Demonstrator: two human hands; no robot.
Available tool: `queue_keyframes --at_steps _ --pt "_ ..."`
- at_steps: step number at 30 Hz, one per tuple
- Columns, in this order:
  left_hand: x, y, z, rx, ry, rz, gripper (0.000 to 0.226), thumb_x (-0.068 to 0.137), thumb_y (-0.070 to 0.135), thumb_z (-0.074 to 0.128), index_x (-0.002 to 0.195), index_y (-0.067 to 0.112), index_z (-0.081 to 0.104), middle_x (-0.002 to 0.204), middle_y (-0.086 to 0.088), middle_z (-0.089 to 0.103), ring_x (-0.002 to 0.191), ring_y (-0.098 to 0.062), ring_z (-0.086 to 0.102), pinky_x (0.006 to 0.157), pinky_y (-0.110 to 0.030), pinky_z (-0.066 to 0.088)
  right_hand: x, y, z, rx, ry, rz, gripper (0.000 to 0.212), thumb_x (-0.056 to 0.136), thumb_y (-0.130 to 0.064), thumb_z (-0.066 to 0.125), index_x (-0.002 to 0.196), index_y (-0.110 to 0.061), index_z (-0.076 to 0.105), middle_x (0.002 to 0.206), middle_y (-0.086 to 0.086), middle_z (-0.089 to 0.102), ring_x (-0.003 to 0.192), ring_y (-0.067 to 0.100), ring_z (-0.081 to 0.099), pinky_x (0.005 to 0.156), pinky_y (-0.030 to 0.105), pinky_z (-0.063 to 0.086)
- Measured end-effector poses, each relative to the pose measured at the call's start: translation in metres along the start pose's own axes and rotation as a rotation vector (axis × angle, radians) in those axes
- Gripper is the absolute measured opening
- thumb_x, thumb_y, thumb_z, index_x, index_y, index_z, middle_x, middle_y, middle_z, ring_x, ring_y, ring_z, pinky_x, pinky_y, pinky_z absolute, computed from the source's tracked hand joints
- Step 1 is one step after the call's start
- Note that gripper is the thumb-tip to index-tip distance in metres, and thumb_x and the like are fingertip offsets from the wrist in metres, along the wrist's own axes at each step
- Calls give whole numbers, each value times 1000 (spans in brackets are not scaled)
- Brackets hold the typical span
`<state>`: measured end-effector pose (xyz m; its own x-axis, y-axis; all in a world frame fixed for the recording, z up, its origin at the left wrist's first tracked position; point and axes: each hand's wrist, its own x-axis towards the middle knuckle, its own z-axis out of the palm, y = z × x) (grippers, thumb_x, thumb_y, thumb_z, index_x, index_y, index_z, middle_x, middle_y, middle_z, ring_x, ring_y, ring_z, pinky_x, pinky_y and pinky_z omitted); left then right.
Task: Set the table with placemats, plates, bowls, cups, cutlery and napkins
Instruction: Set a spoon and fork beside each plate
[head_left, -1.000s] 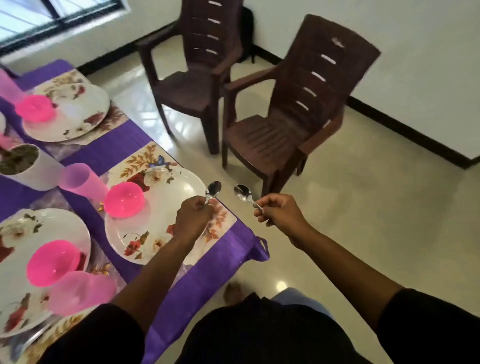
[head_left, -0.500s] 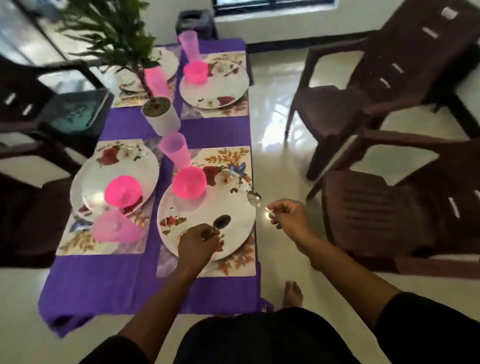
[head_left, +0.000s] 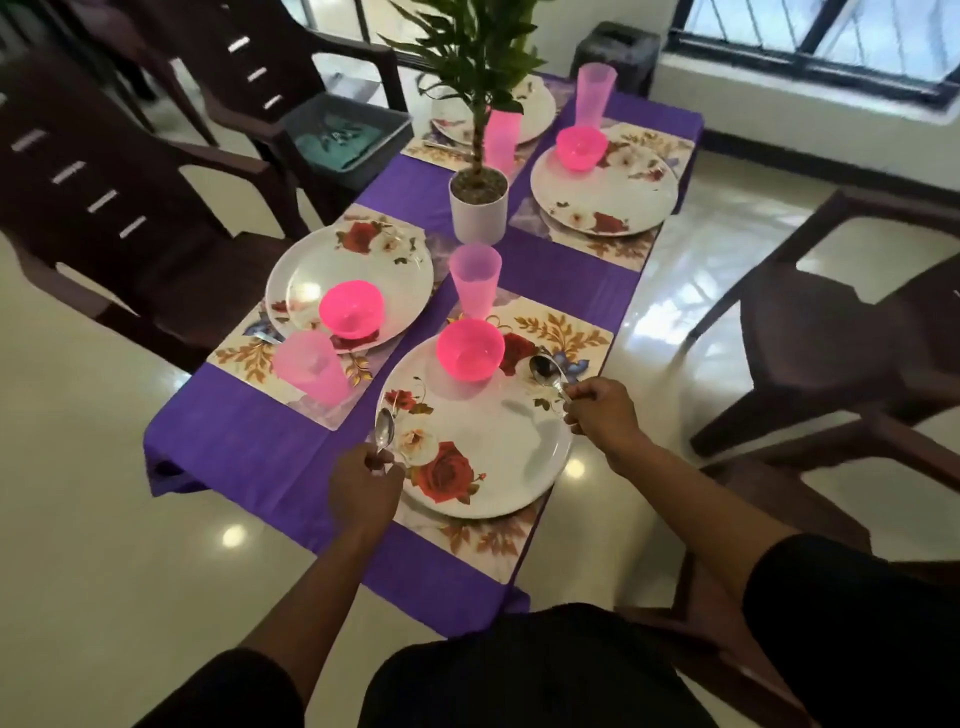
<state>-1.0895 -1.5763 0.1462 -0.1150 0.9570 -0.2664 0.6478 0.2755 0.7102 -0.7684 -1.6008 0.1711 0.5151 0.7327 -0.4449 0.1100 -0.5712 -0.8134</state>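
left spoon (head_left: 385, 431) now low at the near plate (head_left: 498, 447)'s left rim, pinched in left hand (head_left: 366, 480)'s curled fingers. right spoon (head_left: 545, 371) over the far right rim, gripped by right hand (head_left: 602, 410). both have dropped from mid-air within the second; likely cutlery placement next, no napkins seen.

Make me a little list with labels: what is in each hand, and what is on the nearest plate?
left hand: grips a shiny metal spoon at the plate's left edge
right hand: grips a second shiny metal spoon at the plate's right edge
nearest plate: white round plate with red roses
on it: bright pink plastic bowl
under it: floral rectangular placemat
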Motion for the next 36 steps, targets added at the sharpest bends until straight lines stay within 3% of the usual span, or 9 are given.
queue_keyframes --at_steps 3,8,12,14,17,22,26,31,36 --pt "9 -3 4 -16 45 -50 20 83 26 83 83 20 64 87 0 67 83 -21 66 71 -39 54 20 -6 6 -79 -7 -15 16 85 -3 69 98 -12 69 94 13 71 74 22 69 65 34 56" --pt "11 -6 5 21 98 -216 23 86 38 77 78 20 65 75 1 70 73 -22 68 70 -45 58 59 -12 10 -241 51 -78 10 77 -23 78 86 -21 73 91 -1 71 88 22 69 81 42 61" --pt "6 -12 4 58 123 -275 33 88 43 72 69 17 71 67 0 70 66 -21 69 65 -46 58 85 -24 12 -384 36 -147 15 80 -28 81 90 -17 78 92 0 74 90 21 68 87 42 60" --pt "5 -14 7 56 142 -301 34 89 40 72 69 13 75 63 -1 70 63 -21 68 64 -46 58 98 -28 12 -443 28 -195 20 84 -26 78 91 -7 78 87 4 72 85 22 66 82 37 56" --pt "6 -12 12 16 157 -327 33 88 37 75 67 12 77 56 -2 69 59 -22 69 63 -45 57 114 -33 10 -492 -5 -252 22 85 -28 74 75 -8 72 69 5 64 73 25 63 63 31 45" --pt "4 1 25 23 177 -345 17 86 29 82 77 15 83 70 -1 75 69 -19 69 66 -39 53 142 -32 12 -519 -126 -299 26 84 -34 77 86 -8 80 84 13 74 81 29 68 77 41 56" --pt "0 5 31 1 247 -397 11 83 24 85 85 14 84 82 -3 79 79 -21 72 72 -37 55 155 -32 16 -520 -220 -362 21 82 -33 78 81 -12 81 73 5 71 75 26 66 73 41 55" --pt "-5 7 35 50 284 -422 18 83 23 82 73 8 80 72 -10 74 72 -28 70 67 -43 53 161 -32 16 -461 -289 -365 12 84 -23 78 83 -12 80 62 -11 61 64 11 54 60 26 38" --pt "-9 7 34 57 310 -430 18 85 22 82 76 7 81 71 -13 74 71 -30 69 66 -42 50 162 -27 19 -446 -321 -375 14 85 -25 78 81 -12 80 72 -2 72 72 20 63 68 34 49"
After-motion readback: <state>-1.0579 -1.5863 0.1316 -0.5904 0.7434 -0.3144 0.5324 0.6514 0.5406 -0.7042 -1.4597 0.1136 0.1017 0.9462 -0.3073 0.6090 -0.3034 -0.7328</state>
